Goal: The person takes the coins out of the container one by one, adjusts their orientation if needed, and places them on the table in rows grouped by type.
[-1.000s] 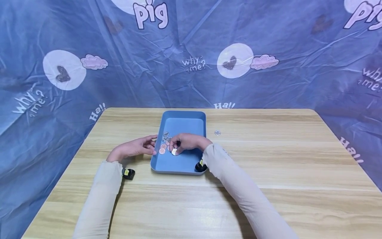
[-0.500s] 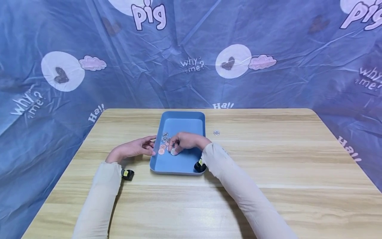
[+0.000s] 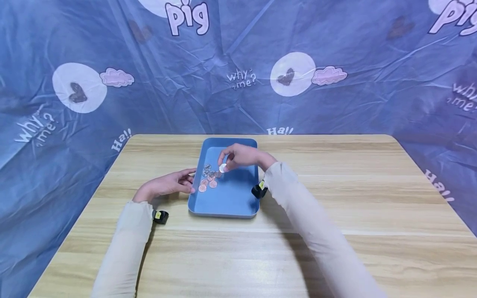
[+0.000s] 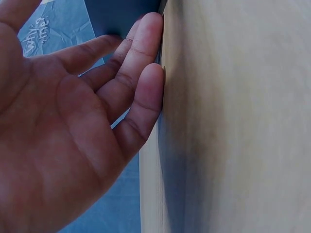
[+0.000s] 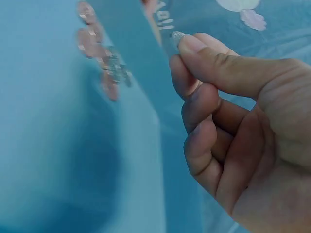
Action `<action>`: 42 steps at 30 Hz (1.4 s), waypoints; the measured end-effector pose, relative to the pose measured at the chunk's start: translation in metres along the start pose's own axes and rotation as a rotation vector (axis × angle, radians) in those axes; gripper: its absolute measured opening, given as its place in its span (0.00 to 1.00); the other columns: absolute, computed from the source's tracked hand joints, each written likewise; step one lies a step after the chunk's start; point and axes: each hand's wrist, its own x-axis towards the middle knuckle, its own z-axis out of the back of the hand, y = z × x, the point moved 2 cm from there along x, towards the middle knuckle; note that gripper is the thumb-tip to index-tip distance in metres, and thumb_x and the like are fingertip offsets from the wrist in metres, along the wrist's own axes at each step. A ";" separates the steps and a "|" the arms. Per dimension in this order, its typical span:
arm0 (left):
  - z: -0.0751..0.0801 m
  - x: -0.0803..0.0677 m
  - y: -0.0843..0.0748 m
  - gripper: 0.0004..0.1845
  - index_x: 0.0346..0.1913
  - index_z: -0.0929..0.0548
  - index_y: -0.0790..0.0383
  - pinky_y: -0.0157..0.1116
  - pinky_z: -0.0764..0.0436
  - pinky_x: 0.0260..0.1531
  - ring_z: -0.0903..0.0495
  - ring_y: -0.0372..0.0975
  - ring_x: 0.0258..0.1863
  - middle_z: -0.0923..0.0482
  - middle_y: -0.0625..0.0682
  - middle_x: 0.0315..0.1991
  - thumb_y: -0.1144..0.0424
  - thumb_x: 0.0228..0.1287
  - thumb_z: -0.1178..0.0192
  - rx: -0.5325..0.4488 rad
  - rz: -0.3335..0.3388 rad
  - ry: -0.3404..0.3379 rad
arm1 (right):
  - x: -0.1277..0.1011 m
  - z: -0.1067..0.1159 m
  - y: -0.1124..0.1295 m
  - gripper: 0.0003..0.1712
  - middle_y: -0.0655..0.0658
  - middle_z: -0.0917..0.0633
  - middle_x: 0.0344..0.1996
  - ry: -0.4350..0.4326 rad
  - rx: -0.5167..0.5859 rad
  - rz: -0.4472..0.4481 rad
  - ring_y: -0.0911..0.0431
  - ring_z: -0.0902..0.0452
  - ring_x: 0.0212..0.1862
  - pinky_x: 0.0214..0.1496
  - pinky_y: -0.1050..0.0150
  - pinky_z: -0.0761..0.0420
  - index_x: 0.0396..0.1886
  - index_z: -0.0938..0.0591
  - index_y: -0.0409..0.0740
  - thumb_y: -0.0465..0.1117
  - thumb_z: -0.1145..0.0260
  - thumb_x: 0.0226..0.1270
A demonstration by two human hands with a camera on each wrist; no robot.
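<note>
The right hand [image 3: 242, 156] pinches a small round silver coin [image 3: 222, 168] above a blue rectangular plastic tray [image 3: 231, 198] on the pale wooden surface [image 3: 335, 215]. The left hand [image 3: 169, 184], fingers relaxed and holding nothing, rests against the tray's left rim, near a cluster of copper and silver coins [image 3: 208, 179] inside.

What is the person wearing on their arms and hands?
Both arms are covered by long, snug, cream sleeves that end at the wrists. A small black gadget with a yellow mark is strapped at each wrist: one on the left, one on the right. The left hand and right hand are bare, without gloves.
</note>
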 end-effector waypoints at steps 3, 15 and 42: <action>0.000 0.000 -0.001 0.47 0.76 0.57 0.70 0.25 0.26 0.51 0.23 0.35 0.45 0.32 0.66 0.57 0.66 0.63 0.37 0.001 -0.008 0.007 | -0.007 0.013 0.004 0.11 0.51 0.20 0.22 -0.034 0.000 0.011 0.57 0.28 0.28 0.33 0.67 0.30 0.42 0.17 0.43 0.34 0.30 0.59; 0.000 -0.001 -0.002 0.48 0.76 0.57 0.69 0.25 0.27 0.52 0.23 0.34 0.44 0.32 0.65 0.57 0.66 0.62 0.37 -0.021 0.004 -0.002 | -0.041 0.049 -0.016 0.11 0.45 0.15 0.28 -0.174 0.058 0.011 0.55 0.22 0.33 0.41 0.64 0.25 0.44 0.18 0.39 0.33 0.33 0.61; 0.001 -0.002 0.001 0.48 0.76 0.56 0.67 0.26 0.27 0.53 0.24 0.36 0.45 0.32 0.64 0.57 0.65 0.62 0.36 -0.037 0.013 -0.002 | -0.090 0.067 -0.094 0.14 0.47 0.17 0.29 -0.233 0.078 -0.149 0.57 0.28 0.31 0.35 0.64 0.28 0.47 0.21 0.35 0.32 0.34 0.61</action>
